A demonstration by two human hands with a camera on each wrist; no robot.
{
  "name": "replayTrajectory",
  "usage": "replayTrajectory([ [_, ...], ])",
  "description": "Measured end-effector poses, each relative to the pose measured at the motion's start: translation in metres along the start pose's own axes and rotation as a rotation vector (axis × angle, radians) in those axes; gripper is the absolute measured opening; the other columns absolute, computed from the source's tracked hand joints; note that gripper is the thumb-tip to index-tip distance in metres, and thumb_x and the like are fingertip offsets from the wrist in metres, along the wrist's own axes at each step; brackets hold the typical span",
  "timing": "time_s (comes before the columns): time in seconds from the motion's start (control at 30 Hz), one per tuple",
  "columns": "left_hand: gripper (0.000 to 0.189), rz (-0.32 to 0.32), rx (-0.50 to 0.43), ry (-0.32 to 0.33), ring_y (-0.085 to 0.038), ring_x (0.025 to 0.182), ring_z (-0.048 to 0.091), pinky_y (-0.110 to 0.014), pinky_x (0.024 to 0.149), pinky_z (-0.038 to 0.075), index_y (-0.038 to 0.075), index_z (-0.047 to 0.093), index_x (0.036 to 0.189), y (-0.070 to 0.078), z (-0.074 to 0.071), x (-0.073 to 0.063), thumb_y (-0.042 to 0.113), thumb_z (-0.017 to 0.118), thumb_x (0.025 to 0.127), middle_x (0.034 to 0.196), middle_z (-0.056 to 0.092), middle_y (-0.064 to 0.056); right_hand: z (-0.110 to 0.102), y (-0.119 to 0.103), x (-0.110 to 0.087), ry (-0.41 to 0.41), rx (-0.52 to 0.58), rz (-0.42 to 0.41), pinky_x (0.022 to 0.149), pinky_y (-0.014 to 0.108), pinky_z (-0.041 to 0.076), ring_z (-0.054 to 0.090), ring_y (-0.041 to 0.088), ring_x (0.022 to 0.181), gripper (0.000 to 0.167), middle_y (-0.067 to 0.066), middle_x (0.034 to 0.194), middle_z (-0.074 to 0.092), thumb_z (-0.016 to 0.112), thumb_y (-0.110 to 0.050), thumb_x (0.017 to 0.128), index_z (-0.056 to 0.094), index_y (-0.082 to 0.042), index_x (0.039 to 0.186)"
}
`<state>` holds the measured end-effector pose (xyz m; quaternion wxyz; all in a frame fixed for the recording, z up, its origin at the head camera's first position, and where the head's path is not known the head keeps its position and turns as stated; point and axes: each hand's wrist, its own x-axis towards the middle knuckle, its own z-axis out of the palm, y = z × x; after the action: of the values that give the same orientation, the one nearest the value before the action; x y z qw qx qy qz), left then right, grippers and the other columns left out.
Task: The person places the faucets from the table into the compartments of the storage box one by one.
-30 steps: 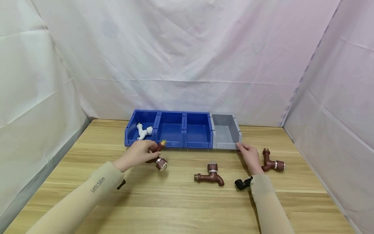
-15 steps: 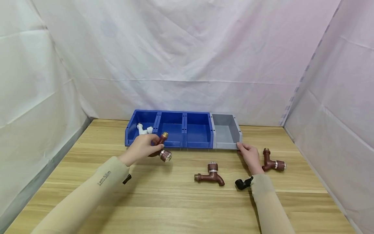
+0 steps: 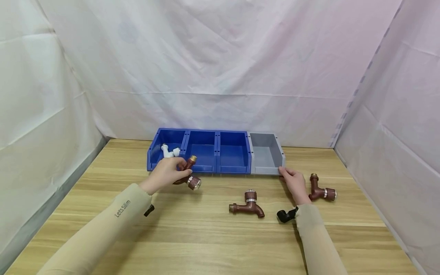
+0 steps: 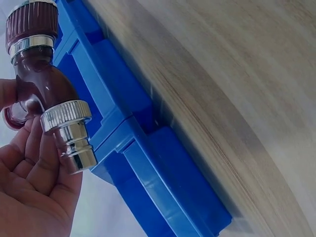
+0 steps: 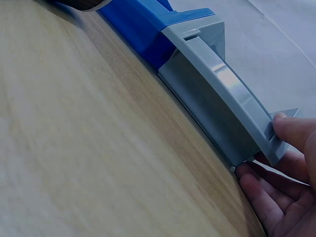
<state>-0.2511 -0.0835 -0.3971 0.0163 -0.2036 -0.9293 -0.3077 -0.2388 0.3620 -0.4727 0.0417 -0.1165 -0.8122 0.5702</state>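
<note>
My left hand [image 3: 165, 173] grips a brown faucet [image 3: 194, 183] by its body, held above the table in front of the blue bins. In the left wrist view this faucet [image 4: 44, 81] shows a ribbed knob with silver bands and a silver hose end. A white faucet [image 3: 167, 152] lies in the leftmost blue bin [image 3: 149, 162], partly hidden by the left hand. At the row's right end, my right hand [image 3: 295, 185] pinches the front right corner of the grey bin [image 3: 266, 170]. The right wrist view shows the thumb on the grey bin's rim [image 5: 256, 131] and fingers by its underside.
Two more brown faucets lie on the wooden table [image 3: 206, 236]: one faucet [image 3: 250, 208] at centre right, another faucet [image 3: 317, 192] right of the right hand. Two further blue bins [image 3: 201, 168] stand between the leftmost bin and the grey one. White cloth [image 3: 220, 68] hangs behind.
My left hand has moved slightly up and right with the brown faucet, closer to the blue bins, then stayed nearly still. The right hand keeps its place on the grey bin.
</note>
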Motion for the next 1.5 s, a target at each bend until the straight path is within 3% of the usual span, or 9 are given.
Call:
replayTrajectory([
  [0.6,0.016,0.007,-0.017,-0.001,-0.014,0.069,0.058,-0.031,0.061,0.048,0.01,0.069,0.087,0.006,-0.004,0.0,0.026,0.072,0.087,0.077,0.066,0.001,0.001,0.003,0.001,-0.001,-0.003,0.001,0.106,0.041,0.035,0.054,0.033,0.121,0.07,0.02,0.142,0.047,0.054,-0.051,0.095,0.047,0.002,0.141],
  [1.13,0.019,-0.057,-0.072,0.003,-0.016,0.067,0.058,-0.031,0.059,0.048,0.009,0.07,0.085,0.005,-0.002,0.013,0.027,0.069,0.089,0.079,0.066,-0.002,-0.002,0.003,0.001,-0.005,0.009,-0.003,0.106,0.041,0.034,0.052,0.032,0.123,0.075,0.02,0.143,0.046,0.054,-0.055,0.093,0.046,0.002,0.142],
  [1.5,0.021,-0.089,-0.033,0.008,-0.016,0.069,0.059,-0.032,0.062,0.048,0.01,0.07,0.085,0.006,-0.002,0.021,0.03,0.07,0.089,0.081,0.066,-0.003,0.0,0.002,0.001,0.001,0.009,-0.005,0.106,0.039,0.035,0.053,0.032,0.122,0.075,0.021,0.14,0.048,0.054,-0.055,0.093,0.048,0.003,0.14],
])
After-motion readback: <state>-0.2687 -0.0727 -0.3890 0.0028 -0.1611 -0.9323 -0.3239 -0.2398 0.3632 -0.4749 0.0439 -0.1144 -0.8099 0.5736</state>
